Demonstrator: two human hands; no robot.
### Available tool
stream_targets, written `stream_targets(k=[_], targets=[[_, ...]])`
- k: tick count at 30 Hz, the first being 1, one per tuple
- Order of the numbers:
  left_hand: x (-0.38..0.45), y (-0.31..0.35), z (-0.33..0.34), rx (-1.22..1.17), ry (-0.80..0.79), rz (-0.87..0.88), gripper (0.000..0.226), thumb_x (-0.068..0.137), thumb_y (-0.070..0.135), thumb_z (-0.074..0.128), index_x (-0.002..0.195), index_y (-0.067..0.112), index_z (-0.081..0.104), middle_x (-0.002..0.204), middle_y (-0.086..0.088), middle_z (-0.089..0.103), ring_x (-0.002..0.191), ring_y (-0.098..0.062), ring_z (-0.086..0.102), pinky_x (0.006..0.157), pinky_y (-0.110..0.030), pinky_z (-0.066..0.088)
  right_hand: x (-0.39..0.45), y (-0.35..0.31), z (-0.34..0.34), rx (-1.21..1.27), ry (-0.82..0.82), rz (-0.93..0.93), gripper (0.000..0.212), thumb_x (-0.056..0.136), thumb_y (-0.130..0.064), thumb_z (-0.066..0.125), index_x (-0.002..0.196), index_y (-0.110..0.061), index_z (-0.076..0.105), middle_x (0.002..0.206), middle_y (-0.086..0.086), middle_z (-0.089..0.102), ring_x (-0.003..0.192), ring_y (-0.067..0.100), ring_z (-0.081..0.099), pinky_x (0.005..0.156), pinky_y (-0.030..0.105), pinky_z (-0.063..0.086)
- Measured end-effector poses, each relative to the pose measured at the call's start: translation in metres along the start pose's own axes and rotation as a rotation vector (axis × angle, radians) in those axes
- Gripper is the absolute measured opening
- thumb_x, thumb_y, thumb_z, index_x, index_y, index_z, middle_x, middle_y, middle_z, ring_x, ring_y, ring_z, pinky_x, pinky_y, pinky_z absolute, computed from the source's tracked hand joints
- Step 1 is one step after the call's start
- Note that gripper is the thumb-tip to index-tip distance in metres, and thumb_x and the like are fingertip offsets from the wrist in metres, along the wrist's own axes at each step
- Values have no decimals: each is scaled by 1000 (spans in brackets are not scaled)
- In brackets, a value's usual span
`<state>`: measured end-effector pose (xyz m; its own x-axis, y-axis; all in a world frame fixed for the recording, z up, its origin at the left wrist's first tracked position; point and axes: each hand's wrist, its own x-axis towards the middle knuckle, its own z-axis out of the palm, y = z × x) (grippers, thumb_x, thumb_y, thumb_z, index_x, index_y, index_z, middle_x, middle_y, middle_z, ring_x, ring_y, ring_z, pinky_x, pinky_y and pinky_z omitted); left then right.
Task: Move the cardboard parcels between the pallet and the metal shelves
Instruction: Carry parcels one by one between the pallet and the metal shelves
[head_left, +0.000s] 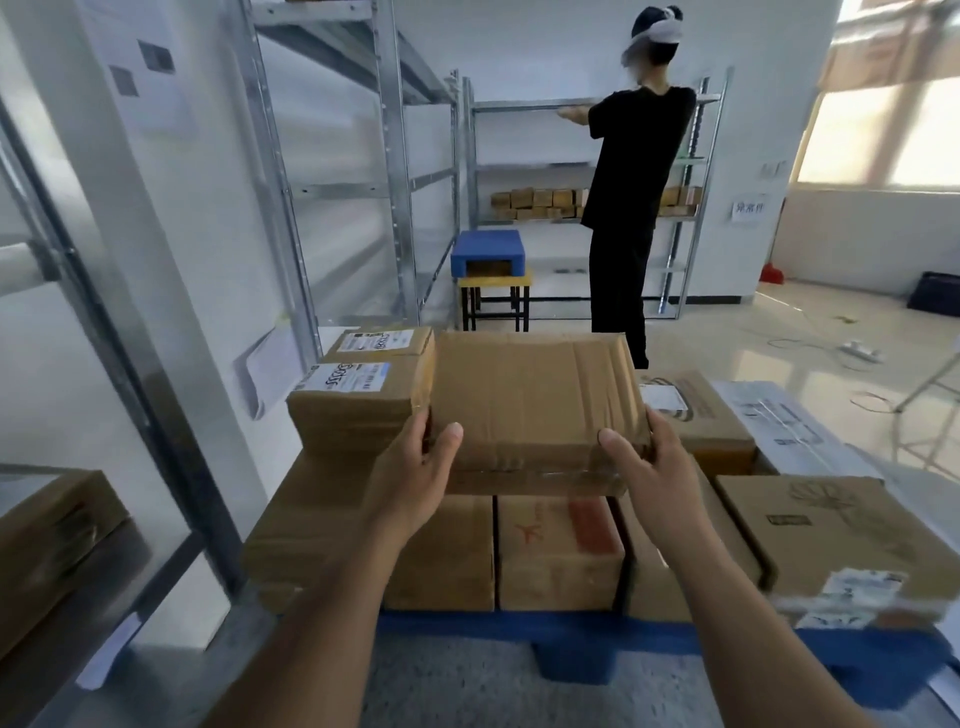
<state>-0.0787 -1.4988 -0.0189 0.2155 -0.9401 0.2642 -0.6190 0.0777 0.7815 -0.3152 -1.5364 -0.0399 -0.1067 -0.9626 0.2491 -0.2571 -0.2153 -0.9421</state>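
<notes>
A plain brown cardboard parcel (535, 405) is in the middle of the view, above the stack on the blue pallet (571, 649). My left hand (415, 478) grips its near left corner, thumb on top. My right hand (654, 467) grips its near right corner, thumb on top. Several more parcels fill the pallet: two labelled parcels (363, 395) at the left, a parcel with red print (561, 551) below, and a large box (841, 540) at the right. Metal shelves (384, 171) stand at the left and behind.
A person in black (631, 208) stands at the far metal shelf (524, 106), which bears small boxes (540, 203). A blue crate (487, 254) sits on a yellow stool. A cardboard box (52, 535) lies on the low left shelf. Cables trail on the floor at the right.
</notes>
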Motion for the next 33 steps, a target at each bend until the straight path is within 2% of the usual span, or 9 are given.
stream_targets(k=[9, 12, 16, 20, 22, 24, 29, 31, 33], targets=[[86, 11, 18, 188, 2, 49, 50, 97, 43, 37, 141, 18, 36, 137, -6, 50, 122, -23, 47, 90, -32, 36, 77, 14, 15, -60, 30, -45, 50, 88, -45, 58, 131, -21, 48, 105, -6, 63, 99, 14, 61, 81, 36, 54], [119, 7, 16, 186, -29, 34, 57, 96, 42, 41, 147, 21, 25, 143, -5, 42, 125, -22, 44, 96, -39, 36, 108, 16, 26, -108, 29, -40, 61, 86, -52, 56, 136, -21, 43, 114, -2, 62, 105, 19, 60, 87, 44, 53], [166, 0, 12, 240, -51, 11, 50, 95, 45, 42, 138, 20, 39, 125, -4, 54, 95, -11, 46, 78, -32, 38, 147, 15, 44, -135, 25, -16, 69, 85, -56, 55, 140, -18, 38, 122, 1, 60, 109, 20, 57, 93, 44, 49], [207, -14, 11, 300, -96, -1, 49, 95, 47, 40, 135, 20, 43, 112, -2, 60, 96, -17, 55, 85, -39, 46, 180, 18, 64, -145, 27, -9, 60, 86, -53, 56, 133, -17, 44, 100, -9, 61, 89, 12, 59, 73, 33, 52], [220, -23, 13, 318, -108, -8, 44, 95, 47, 40, 129, 22, 48, 103, 1, 61, 91, -16, 56, 85, -40, 48, 192, 24, 74, -153, 28, -14, 51, 87, -52, 56, 127, -21, 46, 87, -19, 53, 79, 0, 53, 60, 22, 44], [231, -31, 14, 339, -109, -19, 40, 95, 48, 40, 125, 23, 50, 98, 2, 61, 88, -15, 56, 84, -40, 48, 200, 30, 83, -159, 4, 3, 47, 87, -53, 55, 123, -24, 47, 86, -19, 54, 79, 1, 54, 60, 23, 45], [244, -56, 17, 462, -141, -75, 37, 97, 46, 35, 110, 17, 54, 112, -11, 60, 98, -25, 54, 90, -45, 43, 213, 48, 99, -183, -122, 77, 59, 86, -54, 56, 134, -21, 43, 104, -6, 58, 94, 14, 57, 71, 31, 50], [243, -64, 17, 531, -170, -123, 50, 98, 50, 28, 133, 18, 45, 140, -12, 45, 124, -31, 43, 104, -48, 32, 215, 56, 101, -163, -174, 88, 60, 85, -48, 60, 136, -20, 43, 113, -3, 60, 99, 15, 58, 77, 33, 51], [244, -69, 16, 556, -175, -137, 59, 97, 54, 24, 146, 21, 28, 152, -9, 30, 138, -29, 27, 110, -47, 21, 218, 63, 101, -117, -211, 122, 61, 84, -38, 66, 137, -21, 42, 117, -2, 60, 102, 15, 58, 84, 36, 52]])
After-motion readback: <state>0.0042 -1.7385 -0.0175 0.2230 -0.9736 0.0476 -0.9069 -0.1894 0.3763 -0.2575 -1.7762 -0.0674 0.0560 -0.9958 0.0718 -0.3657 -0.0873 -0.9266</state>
